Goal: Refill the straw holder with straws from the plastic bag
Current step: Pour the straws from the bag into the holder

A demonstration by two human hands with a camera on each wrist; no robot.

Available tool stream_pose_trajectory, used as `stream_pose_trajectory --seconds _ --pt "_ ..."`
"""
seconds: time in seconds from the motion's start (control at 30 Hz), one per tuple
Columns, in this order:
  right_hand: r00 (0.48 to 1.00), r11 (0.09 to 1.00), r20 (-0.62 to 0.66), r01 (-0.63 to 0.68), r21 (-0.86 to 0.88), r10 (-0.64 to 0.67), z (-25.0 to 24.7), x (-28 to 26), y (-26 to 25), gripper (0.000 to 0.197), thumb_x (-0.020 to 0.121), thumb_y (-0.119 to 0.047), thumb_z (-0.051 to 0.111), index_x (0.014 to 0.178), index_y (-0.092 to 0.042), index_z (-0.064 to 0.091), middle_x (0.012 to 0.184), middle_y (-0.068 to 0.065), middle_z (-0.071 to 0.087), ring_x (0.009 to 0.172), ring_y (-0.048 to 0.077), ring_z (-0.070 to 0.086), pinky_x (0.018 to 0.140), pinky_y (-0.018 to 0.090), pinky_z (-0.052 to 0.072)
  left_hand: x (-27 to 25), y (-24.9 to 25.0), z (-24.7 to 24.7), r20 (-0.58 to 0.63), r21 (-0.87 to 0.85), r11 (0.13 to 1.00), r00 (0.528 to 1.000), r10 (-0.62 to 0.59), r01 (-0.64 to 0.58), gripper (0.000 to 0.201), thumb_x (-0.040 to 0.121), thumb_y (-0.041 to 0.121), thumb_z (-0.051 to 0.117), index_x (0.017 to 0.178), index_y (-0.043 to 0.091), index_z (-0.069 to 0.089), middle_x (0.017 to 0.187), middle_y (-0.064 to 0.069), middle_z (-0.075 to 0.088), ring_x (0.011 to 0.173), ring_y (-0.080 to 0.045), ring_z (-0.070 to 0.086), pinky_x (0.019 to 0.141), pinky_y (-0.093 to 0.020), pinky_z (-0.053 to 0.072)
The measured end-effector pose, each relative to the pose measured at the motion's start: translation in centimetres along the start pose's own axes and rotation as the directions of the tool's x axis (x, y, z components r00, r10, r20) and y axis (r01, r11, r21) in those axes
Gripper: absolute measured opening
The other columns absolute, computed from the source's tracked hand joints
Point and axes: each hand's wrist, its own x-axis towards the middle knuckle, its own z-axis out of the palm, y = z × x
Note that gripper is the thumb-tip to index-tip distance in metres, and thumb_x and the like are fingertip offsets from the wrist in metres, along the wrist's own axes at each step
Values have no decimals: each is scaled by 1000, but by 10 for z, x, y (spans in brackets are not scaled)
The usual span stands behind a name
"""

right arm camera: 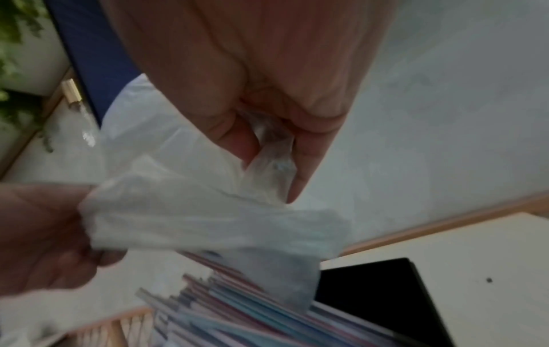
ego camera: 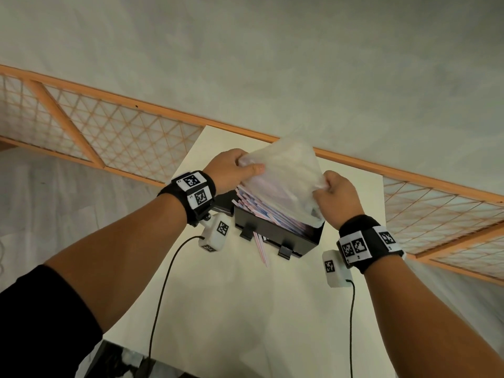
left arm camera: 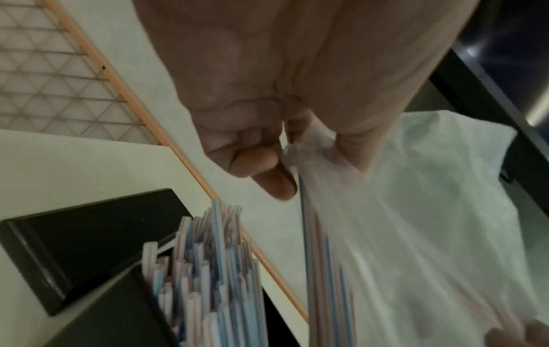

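A clear plastic bag (ego camera: 283, 173) hangs upturned over the black straw holder (ego camera: 275, 230) on the white table (ego camera: 245, 309). My left hand (ego camera: 234, 167) pinches the bag's upper left corner, and my right hand (ego camera: 334, 193) grips its right corner. Striped pink and blue straws (ego camera: 261, 205) slant out of the bag's mouth into the holder. One straw (ego camera: 261, 248) sticks out below the holder's front slot. In the left wrist view the bag (left arm camera: 415, 223) still holds a few straws beside the filled holder (left arm camera: 98, 317). The right wrist view has the bag (right arm camera: 208, 218) above the straws (right arm camera: 237, 312).
A black lid (left arm camera: 89, 244) lies behind the holder on the table. An orange-framed lattice rail (ego camera: 95, 132) runs across behind the table. Cables (ego camera: 163, 282) trail from both wrist cameras over the table's near part.
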Motion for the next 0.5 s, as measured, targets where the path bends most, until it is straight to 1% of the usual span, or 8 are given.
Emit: stream_pose_trajectory --seconds 0.03,0.1,0.17,0.23,0.3,0.37,0.43,0.5 --pt "1000 1000 -9 5 5 -5 0 1 -1 6 85 -4 53 82 1 50 70 12 51 63 26 46 52 29 37 1 0 0 -22 -13 1000 1000 22 -22 33 90 48 73 113 26 66 100 9 71 86 -9 67 65 -22 50" --pt "1000 1000 8 20 -21 -20 0 2 -1 7 84 -6 54 86 0 54 76 16 58 69 31 53 58 34 42 4 0 0 -63 -98 995 998 20 -26 24 92 35 74 114 27 68 99 11 73 83 -6 67 64 -18 47" --pt "999 998 35 32 -48 -31 -1 3 0 8 84 -8 54 89 -2 57 81 18 62 75 34 57 64 40 47 8 4 -1 -80 -268 964 996 -29 7 26 90 30 76 113 20 71 98 6 72 76 -10 64 62 -20 45" --pt "999 998 28 28 -51 -26 -1 3 1 9 84 -8 55 89 -1 56 82 21 62 76 37 58 63 40 46 10 11 -1 -51 -428 902 996 -78 49 29 87 28 77 112 13 73 96 -3 66 71 -15 53 55 -23 39" --pt "999 999 23 24 -46 -23 -2 3 -1 10 85 -8 55 89 1 55 83 24 61 76 39 57 61 37 42 10 17 0 -31 -461 884 994 -102 77 24 89 21 75 112 14 73 96 -6 64 69 -15 50 51 -22 36" --pt "999 998 45 30 -47 -28 -1 3 -3 9 85 -7 55 89 1 53 80 20 59 71 35 53 60 35 39 10 22 3 -40 -383 923 997 -60 40 16 91 11 73 106 16 73 91 0 67 65 -9 55 51 -18 40" --pt "997 998 77 35 -60 -31 0 2 -6 7 85 -6 55 85 -1 50 73 11 52 65 26 47 55 32 34 13 23 8 -82 -182 983 997 6 -21 17 89 4 71 100 17 72 91 6 68 73 -4 60 60 -16 47" --pt "994 995 101 49 -82 -40 1 2 -7 9 86 -5 56 83 -2 48 71 7 49 64 23 44 54 32 33 15 21 12 -94 80 995 994 61 -54 17 90 5 68 88 22 67 93 2 68 79 -12 61 69 -21 47"
